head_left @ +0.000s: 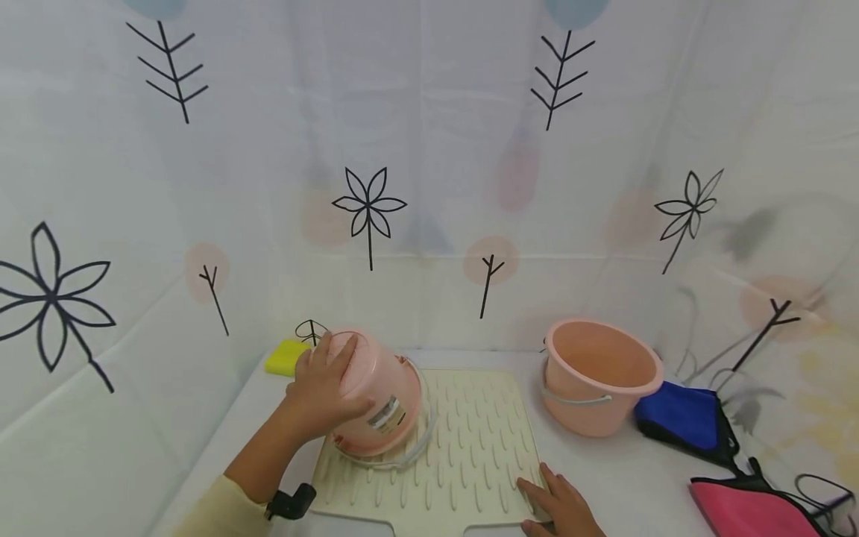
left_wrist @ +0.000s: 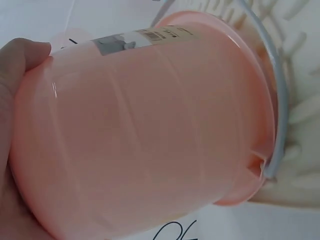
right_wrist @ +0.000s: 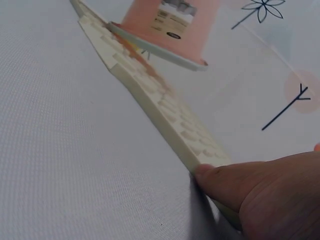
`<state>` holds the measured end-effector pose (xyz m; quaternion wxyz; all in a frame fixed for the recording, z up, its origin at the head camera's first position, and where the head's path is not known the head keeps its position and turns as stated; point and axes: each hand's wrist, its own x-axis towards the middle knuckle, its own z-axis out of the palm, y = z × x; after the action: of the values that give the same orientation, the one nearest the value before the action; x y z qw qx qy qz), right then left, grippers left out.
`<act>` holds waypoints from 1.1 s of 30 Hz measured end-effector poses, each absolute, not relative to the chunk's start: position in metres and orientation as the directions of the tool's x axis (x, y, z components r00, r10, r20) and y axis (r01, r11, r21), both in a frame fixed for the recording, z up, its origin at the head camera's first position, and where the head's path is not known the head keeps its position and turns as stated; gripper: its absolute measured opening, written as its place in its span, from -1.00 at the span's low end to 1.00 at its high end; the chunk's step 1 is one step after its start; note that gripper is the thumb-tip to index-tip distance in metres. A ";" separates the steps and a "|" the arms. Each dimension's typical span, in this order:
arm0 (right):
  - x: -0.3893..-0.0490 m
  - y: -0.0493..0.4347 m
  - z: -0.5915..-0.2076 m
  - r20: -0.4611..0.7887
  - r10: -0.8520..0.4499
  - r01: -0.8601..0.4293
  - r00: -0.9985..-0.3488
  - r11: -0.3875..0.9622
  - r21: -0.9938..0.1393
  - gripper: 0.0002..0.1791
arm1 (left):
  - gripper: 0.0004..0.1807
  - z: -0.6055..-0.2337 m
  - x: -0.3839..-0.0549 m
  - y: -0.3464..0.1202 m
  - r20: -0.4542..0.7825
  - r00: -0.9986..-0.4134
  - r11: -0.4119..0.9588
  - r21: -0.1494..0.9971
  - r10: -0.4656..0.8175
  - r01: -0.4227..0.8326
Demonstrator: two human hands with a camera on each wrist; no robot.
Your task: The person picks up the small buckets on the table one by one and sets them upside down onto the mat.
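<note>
My left hand (head_left: 325, 388) grips a pink plastic bucket (head_left: 365, 380) round its base, with the thumb and fingers spread over it. The bucket is tipped nearly upside down, its mouth angled toward the cream draining mat (head_left: 470, 418). Its pale handle (left_wrist: 280, 100) hangs loose beside the rim, and a printed label (left_wrist: 145, 40) shows on its side. My right hand (head_left: 564, 507) rests at the mat's front right corner, fingers fairly straight on top. In the right wrist view a digit touches the mat's thick edge (right_wrist: 150, 110). The bucket's inside is mostly hidden.
A second pink bucket (head_left: 597, 410) stands upright at the right of the mat. Beyond it lie a blue pouch (head_left: 684, 418) and a red pouch (head_left: 751, 511), both black-trimmed. A yellow block (head_left: 285, 358) sits at the back left, near a patterned white curtain (head_left: 429, 186).
</note>
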<state>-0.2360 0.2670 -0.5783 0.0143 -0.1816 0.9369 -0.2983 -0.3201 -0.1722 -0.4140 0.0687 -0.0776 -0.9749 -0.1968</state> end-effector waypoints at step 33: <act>-0.234 0.266 -0.579 0.122 -0.340 -0.349 -0.932 0.758 -0.551 -0.33 | 0.17 -0.413 -0.336 -0.118 0.096 -0.992 0.966 0.237 0.084 0.105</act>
<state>-0.2341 0.2664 -0.5794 -0.0072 -0.1839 0.9374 -0.2956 -0.3361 -0.1175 -0.4130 0.0425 -0.0477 -0.9905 -0.1217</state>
